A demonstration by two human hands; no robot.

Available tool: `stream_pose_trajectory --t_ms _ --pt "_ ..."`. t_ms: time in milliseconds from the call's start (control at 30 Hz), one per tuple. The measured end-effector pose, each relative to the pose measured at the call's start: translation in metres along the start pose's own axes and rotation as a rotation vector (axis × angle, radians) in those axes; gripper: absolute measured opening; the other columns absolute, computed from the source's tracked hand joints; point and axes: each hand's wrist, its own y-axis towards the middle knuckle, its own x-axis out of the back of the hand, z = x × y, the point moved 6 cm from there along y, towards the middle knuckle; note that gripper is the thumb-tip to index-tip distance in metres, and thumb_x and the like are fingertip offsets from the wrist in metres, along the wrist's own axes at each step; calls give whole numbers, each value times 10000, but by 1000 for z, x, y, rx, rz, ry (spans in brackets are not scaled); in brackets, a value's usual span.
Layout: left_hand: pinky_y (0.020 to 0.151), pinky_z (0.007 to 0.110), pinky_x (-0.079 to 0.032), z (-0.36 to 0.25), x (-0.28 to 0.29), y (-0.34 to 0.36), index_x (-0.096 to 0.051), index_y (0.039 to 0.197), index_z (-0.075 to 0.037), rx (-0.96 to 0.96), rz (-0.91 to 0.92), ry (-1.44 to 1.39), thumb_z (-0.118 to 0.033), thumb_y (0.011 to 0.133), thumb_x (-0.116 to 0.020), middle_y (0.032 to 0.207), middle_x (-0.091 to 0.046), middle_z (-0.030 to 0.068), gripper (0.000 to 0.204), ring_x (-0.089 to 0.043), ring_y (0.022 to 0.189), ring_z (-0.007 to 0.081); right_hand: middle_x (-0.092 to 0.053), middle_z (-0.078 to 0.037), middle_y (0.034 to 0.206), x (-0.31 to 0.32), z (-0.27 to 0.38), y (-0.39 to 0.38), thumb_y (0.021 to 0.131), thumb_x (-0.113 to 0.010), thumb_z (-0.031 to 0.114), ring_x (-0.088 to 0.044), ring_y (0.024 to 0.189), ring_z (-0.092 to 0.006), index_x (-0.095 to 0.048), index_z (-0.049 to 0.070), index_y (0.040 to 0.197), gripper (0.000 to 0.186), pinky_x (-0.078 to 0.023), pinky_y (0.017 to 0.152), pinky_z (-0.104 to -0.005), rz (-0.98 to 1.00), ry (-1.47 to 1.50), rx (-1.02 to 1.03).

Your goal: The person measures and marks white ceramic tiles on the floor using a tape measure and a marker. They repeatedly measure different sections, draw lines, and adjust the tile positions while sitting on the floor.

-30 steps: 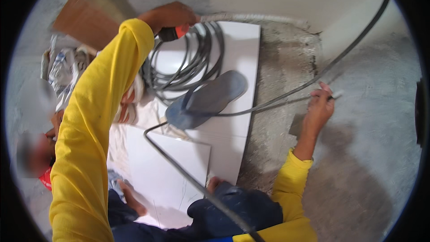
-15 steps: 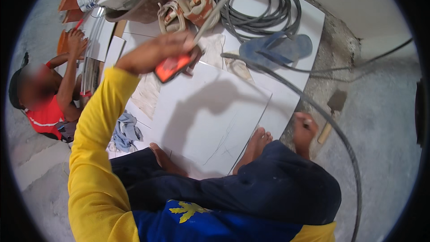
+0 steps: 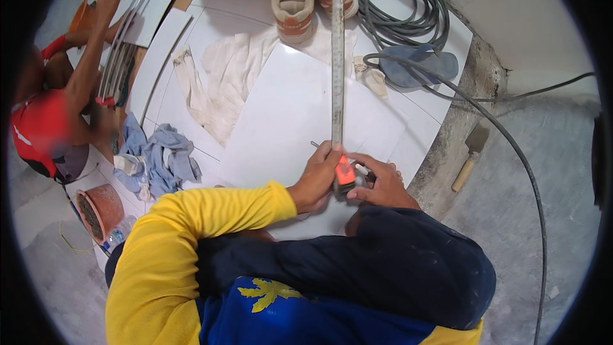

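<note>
Between my hands is an orange and black tape measure (image 3: pixel 345 175). Its metal blade (image 3: pixel 338 76) stretches away from me over the white tile (image 3: pixel 287 96), toward the shoes. My left hand (image 3: pixel 317 177) is closed on the tape measure where the blade leaves the case. A thin dark stick-like tip pokes out beside its fingers. My right hand (image 3: pixel 385 185) is curled at the right side of the case, thumb near its lower edge. A small pale thing shows among its fingers, mostly hidden.
Orange and beige shoes (image 3: pixel 292 9), a coiled black cable (image 3: pixel 408 3) and blue flip-flops (image 3: pixel 415 67) lie beyond. Blue rags (image 3: pixel 167 156) and a bucket (image 3: pixel 101 212) are at left, near a co-worker in red (image 3: pixel 45 128). A wooden-handled trowel (image 3: pixel 465 172) rests at right.
My left hand has come down toward me with the tape measure, and the blade now points away. My right hand has moved left from beside my foot to the case.
</note>
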Motion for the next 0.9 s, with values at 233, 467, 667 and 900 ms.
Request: stream_pose_trajectory --t_ms 233,467,667,900 --pt "750 364 -588 10 -35 23 -490 1173 -141 -37 14 -180 -353 1175 -408 1090 -562 58 227 -620 941 163 -709 -136 1308 7 -25 11 824 -847 651 -647 1234 -237 -553 69 1518 953 -485 1053 -375 -26 442 -4" --pt "800 397 -592 8 -36 30 -506 1213 -153 -19 -17 -183 -394 1172 -399 1143 -580 61 267 -640 1008 181 -667 -117 1339 24 -15 21 905 -824 425 -624 1244 -201 -554 68 1526 765 -476 1076 -344 126 510 -54" --pt "976 461 -573 9 -26 40 -530 1338 -158 133 -20 0 -395 1167 -423 1195 -573 50 311 -624 1163 195 -656 -184 1286 73 -7 13 778 -860 428 -679 1144 -375 -579 125 1520 849 -527 977 -451 18 -217 124" --pt "954 404 -601 -6 -44 105 -580 1300 -94 186 172 85 -365 1135 -540 1211 -592 52 320 -694 1092 203 -646 -176 1174 112 -45 -7 788 -857 319 -681 1072 -376 -626 130 1450 727 -540 923 -458 -139 -332 32"
